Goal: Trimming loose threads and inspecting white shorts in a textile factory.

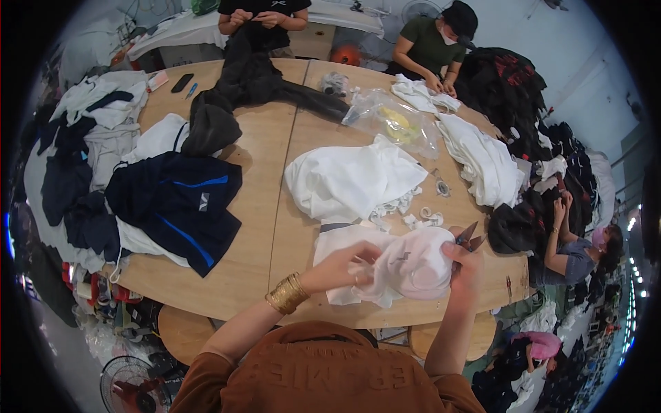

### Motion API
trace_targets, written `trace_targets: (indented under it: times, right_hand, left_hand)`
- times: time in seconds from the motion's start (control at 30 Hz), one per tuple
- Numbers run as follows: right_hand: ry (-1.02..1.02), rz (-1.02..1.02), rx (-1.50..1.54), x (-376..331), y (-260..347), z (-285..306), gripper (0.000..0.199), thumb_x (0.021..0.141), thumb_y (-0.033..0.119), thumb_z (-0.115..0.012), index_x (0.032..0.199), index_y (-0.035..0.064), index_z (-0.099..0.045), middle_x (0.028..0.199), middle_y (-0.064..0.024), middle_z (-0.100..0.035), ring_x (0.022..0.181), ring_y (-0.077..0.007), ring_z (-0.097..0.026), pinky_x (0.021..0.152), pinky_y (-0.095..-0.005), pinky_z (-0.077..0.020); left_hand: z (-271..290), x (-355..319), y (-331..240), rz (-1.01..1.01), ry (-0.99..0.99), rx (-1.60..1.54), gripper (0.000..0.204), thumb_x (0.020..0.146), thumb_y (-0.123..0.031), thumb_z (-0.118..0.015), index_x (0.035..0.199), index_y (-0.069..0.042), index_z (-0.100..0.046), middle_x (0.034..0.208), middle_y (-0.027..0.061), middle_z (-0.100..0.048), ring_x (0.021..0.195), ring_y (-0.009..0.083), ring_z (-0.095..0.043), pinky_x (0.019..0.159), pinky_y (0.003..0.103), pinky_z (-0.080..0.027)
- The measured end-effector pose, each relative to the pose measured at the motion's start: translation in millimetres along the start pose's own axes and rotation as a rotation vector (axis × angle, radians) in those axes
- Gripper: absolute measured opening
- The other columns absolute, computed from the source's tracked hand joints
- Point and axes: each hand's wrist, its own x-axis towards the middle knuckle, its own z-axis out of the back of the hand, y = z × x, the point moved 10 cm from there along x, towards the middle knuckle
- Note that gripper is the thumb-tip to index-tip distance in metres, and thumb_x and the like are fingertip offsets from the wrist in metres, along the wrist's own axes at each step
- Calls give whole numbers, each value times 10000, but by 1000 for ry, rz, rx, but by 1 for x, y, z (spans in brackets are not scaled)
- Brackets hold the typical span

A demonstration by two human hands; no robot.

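- The right hand [466, 263] is closed around small dark scissors [469, 237], blades pointing up past the thumb toward the right edge of the worktop [258, 234], and the same hand bears on the right side of a white garment [420, 265]
- The left hand [348, 265], with gold bracelets [288, 294] at its wrist, has bent fingers against the left side of that garment; I cannot tell whether they pinch it or only rest there
- The white garment is bunched between both hands, over the near edge of the worktop, right of its middle seam; a small dark mark shows on its upper face
- A flat white piece [330, 246] with a grey band lies under it, close to the near edge
- Just beyond sits a larger white heap [351, 179], with pale strips [428, 219] beside it, toward the right edge
- Toward the far edge lie a clear bag [420, 134] with something yellow in it and a long dark grey garment [237, 86]
- A navy garment [179, 199] with bright blue stripes spreads near the left edge, touching the clothes piled there
- A folded white stack [480, 162] lies along the right edge
- At the far edge, a person in dark green [416, 48] handles white cloth [420, 93]
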Motion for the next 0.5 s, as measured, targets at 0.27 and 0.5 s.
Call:
trace_targets:
  times: [0.27,0.5]
  right_hand:
    - [-110,219,102,-30,16,23,144,578,62,-644,657,-15,-552,590,-63,-545,519,-141,-513,488,-235,-392]
    - [-277,176,-154,-65,24,129,132,614,73,-602,686,-3,-522,624,-62,-537,558,-142,-512,525,-230,-394]
  left_hand:
    - [-37,22,16,-132,-136,341,308,688,-158,-663,936,-59,-508,924,92,-532,789,281,-510,731,385,-385]
    - [-33,20,10,64,24,-155,205,740,-122,-619,841,-46,-458,754,33,-552,720,114,-507,662,276,-432]
